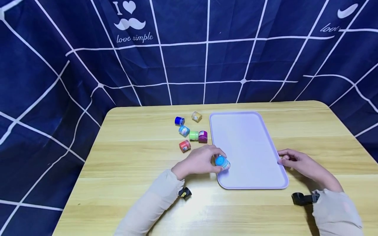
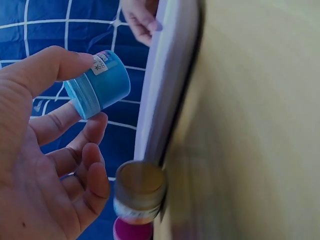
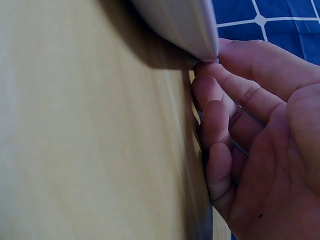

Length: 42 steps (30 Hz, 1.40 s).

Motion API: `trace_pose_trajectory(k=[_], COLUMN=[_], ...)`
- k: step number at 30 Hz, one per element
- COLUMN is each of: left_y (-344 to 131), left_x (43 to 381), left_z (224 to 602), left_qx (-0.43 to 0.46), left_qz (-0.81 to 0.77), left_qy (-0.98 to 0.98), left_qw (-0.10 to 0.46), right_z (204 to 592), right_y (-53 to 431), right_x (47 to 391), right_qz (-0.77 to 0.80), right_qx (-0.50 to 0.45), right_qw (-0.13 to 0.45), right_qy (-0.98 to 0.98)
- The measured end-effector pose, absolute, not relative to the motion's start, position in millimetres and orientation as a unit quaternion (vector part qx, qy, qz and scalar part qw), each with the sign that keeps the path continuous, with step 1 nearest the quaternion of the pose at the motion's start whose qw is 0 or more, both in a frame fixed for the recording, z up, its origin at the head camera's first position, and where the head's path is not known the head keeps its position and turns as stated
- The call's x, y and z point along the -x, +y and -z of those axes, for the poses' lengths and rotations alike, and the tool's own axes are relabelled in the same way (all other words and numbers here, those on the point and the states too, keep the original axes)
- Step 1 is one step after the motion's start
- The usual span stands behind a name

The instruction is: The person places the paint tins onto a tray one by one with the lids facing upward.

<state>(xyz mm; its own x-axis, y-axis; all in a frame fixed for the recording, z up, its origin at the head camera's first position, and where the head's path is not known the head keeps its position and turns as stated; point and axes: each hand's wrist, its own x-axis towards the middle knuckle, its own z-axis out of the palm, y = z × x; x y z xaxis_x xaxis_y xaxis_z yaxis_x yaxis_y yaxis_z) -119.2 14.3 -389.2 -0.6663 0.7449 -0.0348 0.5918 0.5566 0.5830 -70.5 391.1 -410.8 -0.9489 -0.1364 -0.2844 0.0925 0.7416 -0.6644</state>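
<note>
My left hand pinches a small light-blue jar between thumb and fingers, over the left edge of a pale lilac tray. The left wrist view shows the same blue jar, with a white label near the thumb and the remaining fingers loosely curled beneath. At the tray's right edge, my right hand grips the rim, thumb on top. Close up in the right wrist view, the tray's rim lies between the thumb and index finger of the right hand.
Left of the tray lie several small jars: dark blue, gold, another blue, green, purple and red. A wood-grain table carries everything, with a dark blue gridded cloth behind.
</note>
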Motion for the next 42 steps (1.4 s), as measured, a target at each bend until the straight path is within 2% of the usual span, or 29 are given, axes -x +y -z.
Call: trace_pose_trajectory(k=[22, 42], left_y=[33, 23], left_x=[105, 111], left_z=[396, 389], left_qx=[-0.385, -0.383], left_qz=[-0.182, -0.226], left_qy=[0.894, 0.882], left_qw=[0.142, 0.153], right_z=[407, 407], right_y=[389, 392], right_x=[70, 72], right_qz=[0.366, 0.365], right_qx=[-0.015, -0.004], right_qw=[0.179, 0.171], right_qy=[0.913, 0.915])
